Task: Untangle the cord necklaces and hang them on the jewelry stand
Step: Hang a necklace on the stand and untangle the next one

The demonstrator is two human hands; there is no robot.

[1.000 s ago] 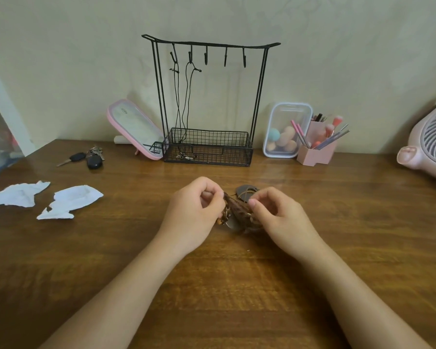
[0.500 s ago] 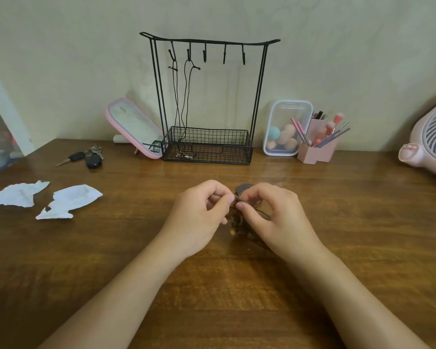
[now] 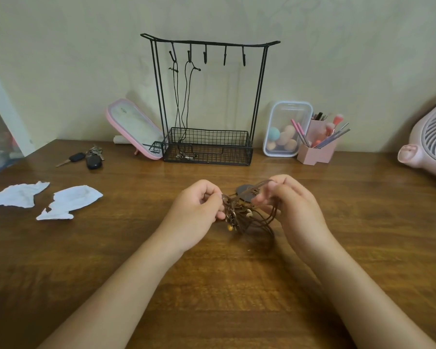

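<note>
A: Layout, biggest item first?
B: The table (image 3: pixel 337 260) is used as the work surface. The jewelry stand (image 3: pixel 208 102) is set upright at the back against the wall, with a basket at its base. Two black cords (image 3: pixel 184 102) are already hung on the two leftmost hooks, with their ends dropped into the basket. Three hooks (image 3: pixel 224 56) are left free, presumably for the brown set.
A: Hands?
B: The left hand (image 3: pixel 196 212) and right hand (image 3: pixel 295 205) are held near the table centre, well in front of the stand and a little apart. The knot of brown cord necklaces (image 3: pixel 244 214) is held between them. It is raised off the table, judging by the shadow below, likely so the loops hang loose and can be read.
A: Fingers?
B: The left fingers (image 3: pixel 212 197) are curled tight, and the bunched end of the knot is pinched there as an anchor. The right fingers (image 3: pixel 264 195) are curled too, and several strands are pinched and drawn up and to the right. Exact contact is blurred.
A: Small parts?
B: A dark disc pendant (image 3: pixel 246 192) is seen behind the strands. Whether it rests on the table cannot be told. A yellow bead (image 3: pixel 230 227) is hung under the knot.
A: Status?
B: Untangling is judged in progress. Nothing brown is hung yet.
</note>
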